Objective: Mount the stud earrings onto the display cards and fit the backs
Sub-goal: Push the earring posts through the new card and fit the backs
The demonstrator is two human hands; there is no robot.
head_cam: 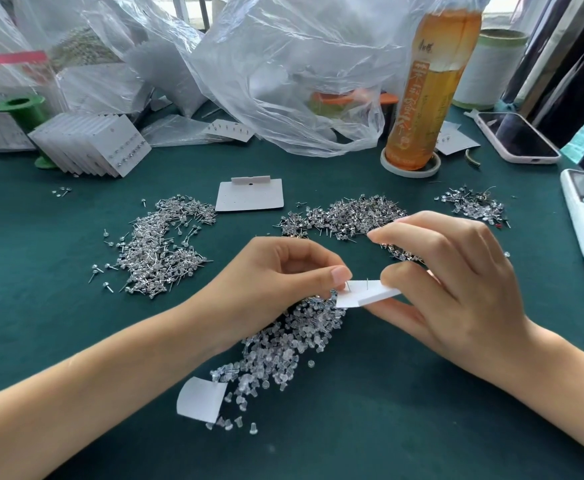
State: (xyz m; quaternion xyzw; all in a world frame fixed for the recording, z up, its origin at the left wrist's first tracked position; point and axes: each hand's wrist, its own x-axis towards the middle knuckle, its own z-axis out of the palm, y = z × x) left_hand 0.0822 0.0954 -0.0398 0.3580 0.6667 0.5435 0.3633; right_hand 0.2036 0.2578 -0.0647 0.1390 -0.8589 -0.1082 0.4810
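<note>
- right hand point(453, 289) curls round the small white card point(363, 294), pinching it, posts poking up
- left hand point(273, 282) pinches at one post point(347, 285), thumb on top
- clear backs point(283, 348) piled right underneath

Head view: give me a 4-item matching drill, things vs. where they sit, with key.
Things:
1. clear earring backs
2. blank display card
3. orange drink bottle
4. phone

Places:
A. far right, screen up, beside the bottle
B. standing in a white ring, behind the stud piles
C. heaped under the hands
D. flat between two stud piles

Pairs: 1-C, 2-D, 3-B, 4-A
</note>
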